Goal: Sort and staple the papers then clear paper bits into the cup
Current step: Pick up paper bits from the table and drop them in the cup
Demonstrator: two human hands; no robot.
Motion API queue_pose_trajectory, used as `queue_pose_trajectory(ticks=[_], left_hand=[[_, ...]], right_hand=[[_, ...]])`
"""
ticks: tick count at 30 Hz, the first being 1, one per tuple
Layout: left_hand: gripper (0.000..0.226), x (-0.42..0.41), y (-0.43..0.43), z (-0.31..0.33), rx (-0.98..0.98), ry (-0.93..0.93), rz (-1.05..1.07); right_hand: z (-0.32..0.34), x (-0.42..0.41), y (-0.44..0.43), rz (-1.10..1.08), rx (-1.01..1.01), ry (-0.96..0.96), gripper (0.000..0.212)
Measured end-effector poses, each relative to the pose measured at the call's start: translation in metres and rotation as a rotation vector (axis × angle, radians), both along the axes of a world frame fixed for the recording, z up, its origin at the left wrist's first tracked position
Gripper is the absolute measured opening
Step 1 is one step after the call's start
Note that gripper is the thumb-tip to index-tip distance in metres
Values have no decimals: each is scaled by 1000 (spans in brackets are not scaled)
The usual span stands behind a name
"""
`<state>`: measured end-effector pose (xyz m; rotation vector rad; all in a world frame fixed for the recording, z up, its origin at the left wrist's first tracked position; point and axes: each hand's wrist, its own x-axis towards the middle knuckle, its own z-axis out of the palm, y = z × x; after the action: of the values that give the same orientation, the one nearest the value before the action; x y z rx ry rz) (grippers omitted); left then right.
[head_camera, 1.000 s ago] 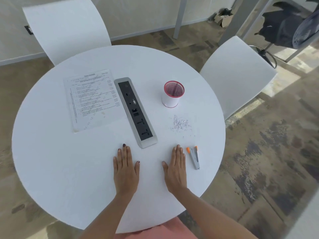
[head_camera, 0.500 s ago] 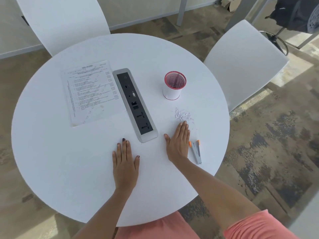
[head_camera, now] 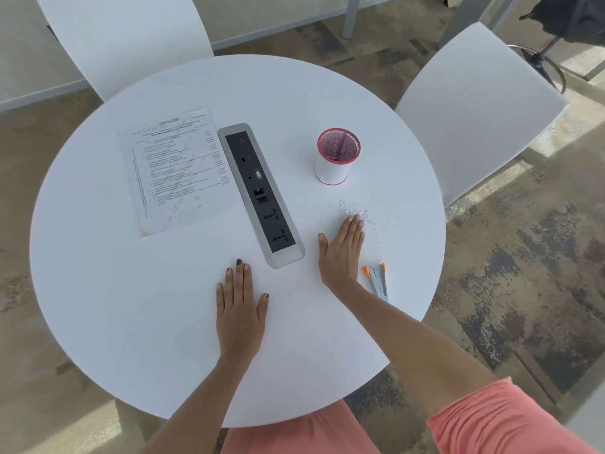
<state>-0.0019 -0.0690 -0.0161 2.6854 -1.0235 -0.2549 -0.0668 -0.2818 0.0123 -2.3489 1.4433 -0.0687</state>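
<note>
Fingertips [head_camera: 355,221] of right hand [head_camera: 342,253], flat, extended and empty, now touch the paper bits [head_camera: 353,209]; a second ago it rested by the stapler [head_camera: 378,283]. Sweeping likely starts. Left hand [head_camera: 240,309] flat, empty. Bits sit just below cup [head_camera: 337,158]. Stapler's long axis runs near-far, orange tips away.

A long grey and black power strip [head_camera: 262,194] is set into the round white surface [head_camera: 131,306]. Two white curved chairs [head_camera: 474,103] [head_camera: 127,37] stand beside it on the brown patchy floor [head_camera: 523,257].
</note>
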Motion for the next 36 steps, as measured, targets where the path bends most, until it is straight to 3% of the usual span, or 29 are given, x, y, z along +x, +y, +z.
queue_pose_trajectory(ticks=[3,5,9,12,19,24,32,36], left_hand=[[66,2,1,0,3,-4,-11],[66,2,2,1,4,-9,-13],[65,1,2,0,3,-12,-7],[65,1,1,1,7,-19,-4],[65,0,0,3,5,-20,3],[64,0,0,4,-2,-17,4],[64,0,0,6,-4,-16,1],[64,0,0,7,-1,-14,3]], right_hand=[[6,-2,-16,40,-82,-105,67],[10,-5,-25,-74,-113,-92,69],[14,-12,-35,-375,-5,44,75],[11,-9,-36,-450,88,48,78],[4,9,-26,-317,121,28,83],[6,18,-34,-225,154,-102,81],[7,-8,-97,-315,64,-65,72],[0,-13,-107,-31,94,-100,57]])
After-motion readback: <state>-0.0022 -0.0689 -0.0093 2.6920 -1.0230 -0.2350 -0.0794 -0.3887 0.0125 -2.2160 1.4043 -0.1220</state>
